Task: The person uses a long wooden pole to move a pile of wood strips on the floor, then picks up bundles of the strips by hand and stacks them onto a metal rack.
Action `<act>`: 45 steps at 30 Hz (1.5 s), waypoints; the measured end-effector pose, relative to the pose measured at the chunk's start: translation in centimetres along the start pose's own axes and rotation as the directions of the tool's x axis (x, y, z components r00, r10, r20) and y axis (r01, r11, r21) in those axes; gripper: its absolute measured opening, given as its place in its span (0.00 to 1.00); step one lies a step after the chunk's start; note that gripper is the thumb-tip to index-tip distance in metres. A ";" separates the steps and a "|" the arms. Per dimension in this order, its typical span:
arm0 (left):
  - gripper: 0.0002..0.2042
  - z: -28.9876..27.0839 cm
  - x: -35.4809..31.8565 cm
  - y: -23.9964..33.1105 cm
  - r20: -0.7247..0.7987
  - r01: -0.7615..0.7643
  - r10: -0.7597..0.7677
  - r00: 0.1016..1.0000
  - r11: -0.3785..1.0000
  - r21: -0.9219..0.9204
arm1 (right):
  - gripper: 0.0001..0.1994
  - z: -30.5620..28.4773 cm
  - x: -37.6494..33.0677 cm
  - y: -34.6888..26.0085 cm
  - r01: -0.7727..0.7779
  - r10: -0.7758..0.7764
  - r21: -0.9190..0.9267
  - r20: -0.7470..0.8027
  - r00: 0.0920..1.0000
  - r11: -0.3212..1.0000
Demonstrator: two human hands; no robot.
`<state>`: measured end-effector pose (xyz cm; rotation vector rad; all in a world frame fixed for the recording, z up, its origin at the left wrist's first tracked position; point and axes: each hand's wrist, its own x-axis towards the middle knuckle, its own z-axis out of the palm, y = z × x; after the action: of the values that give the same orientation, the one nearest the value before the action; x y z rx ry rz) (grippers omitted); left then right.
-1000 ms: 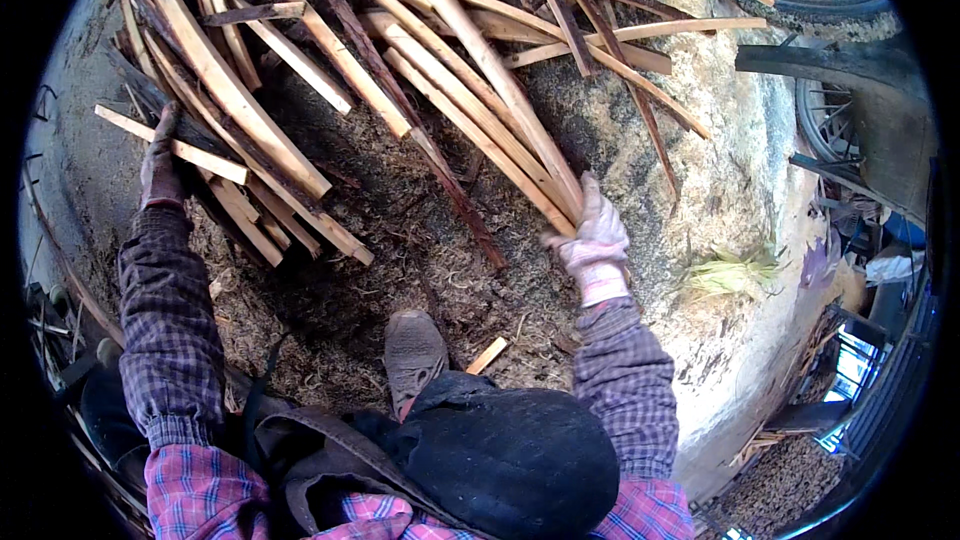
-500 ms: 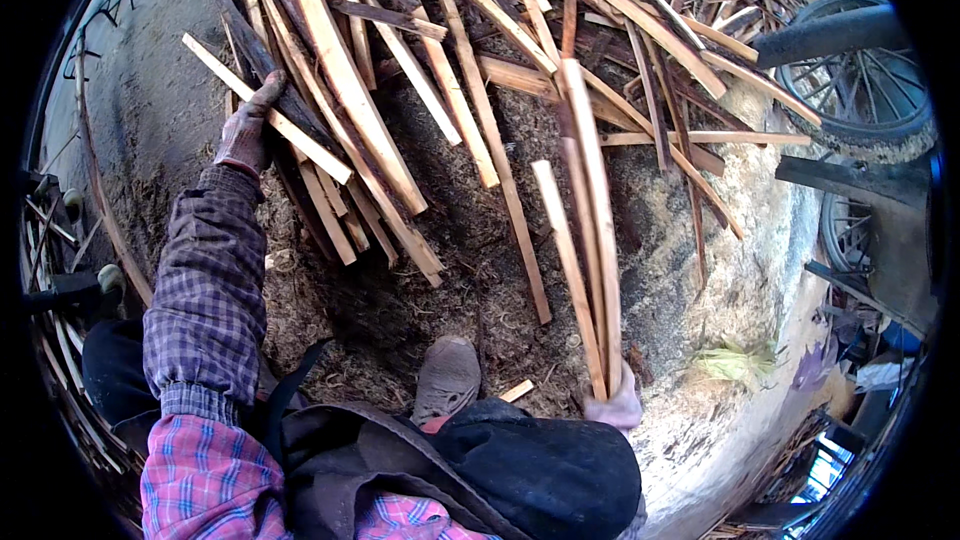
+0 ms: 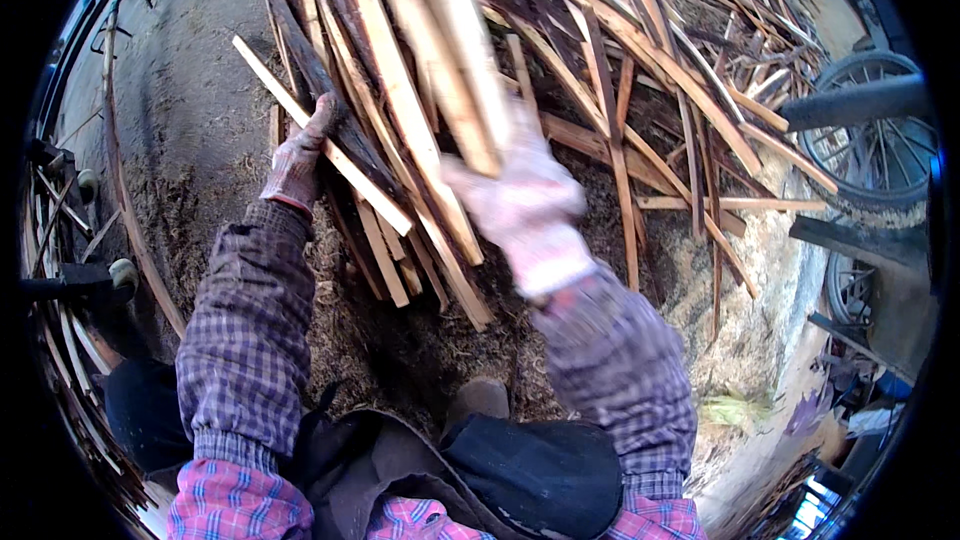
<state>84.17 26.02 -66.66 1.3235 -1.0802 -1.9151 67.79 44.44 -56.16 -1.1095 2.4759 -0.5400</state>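
Note:
My left hand (image 3: 298, 158), in a dirty work glove, is closed round wooden strips at the left of the pile. Its thumb rests by a dark strip (image 3: 345, 105), and a pale narrow strip (image 3: 368, 190) slants across the hand. More long strips lie alongside; which of them the hand bears, I cannot make out. In the middle, my gloved right hand (image 3: 530, 202) grips a few pale wooden strips (image 3: 455, 50), their far ends pointing away from me. Motion blurs that hand and its strips.
A tangled heap of wooden strips (image 3: 690, 70) spreads across the far side and right. Spoked wheels (image 3: 868, 125) and a dark beam (image 3: 850, 240) stand at the right. Shavings cover the ground near my shoe (image 3: 478, 400). A long curved rod (image 3: 118, 170) lies at the left.
My right hand has swung from low by my knee up to the middle, carrying its strips over the bundle. My left hand keeps its grip; the whole view has shifted slightly.

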 end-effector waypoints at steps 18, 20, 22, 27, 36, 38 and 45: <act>0.46 0.4 1.9 -1.0 -0.139 0.037 -0.042 0.989 0.999 -0.037 | 0.35 5.3 15.9 -1.1 0.106 -0.035 -0.582 0.132 0.991 0.807; 0.46 0.2 2.3 -1.1 -0.031 0.056 -0.064 0.997 0.979 -0.195 | 0.29 5.2 16.5 -1.8 0.149 -0.020 -0.592 0.219 0.976 0.792; 0.44 -0.1 1.8 -0.9 -0.069 0.091 -0.085 0.994 0.991 0.094 | 0.25 3.5 15.0 -2.6 0.261 -0.171 -0.581 0.206 0.963 0.771; 0.48 0.0 -0.7 1.0 -0.207 0.212 -0.166 0.964 0.951 0.226 | 0.26 -2.3 4.1 -2.5 0.288 -0.212 -0.666 0.195 0.958 0.688; 0.48 1.0 -0.4 0.9 -0.017 0.124 -0.123 0.992 0.975 0.187 | 0.33 1.9 -3.7 3.7 0.066 0.267 -0.519 0.540 0.798 0.852; 0.45 0.4 0.2 0.4 -0.002 0.116 -0.117 0.993 0.980 0.159 | 0.30 -0.6 -4.0 5.5 0.059 0.203 -0.456 0.505 0.839 0.888; 0.40 0.1 0.3 -0.3 -0.101 0.074 -0.056 0.993 0.981 0.181 | 0.42 2.8 -6.6 10.4 -0.177 0.453 -0.628 0.311 0.835 0.758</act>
<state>83.95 25.97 -67.00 1.5536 -1.2028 -1.8123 66.81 55.33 -62.45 -0.8185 2.3613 0.5710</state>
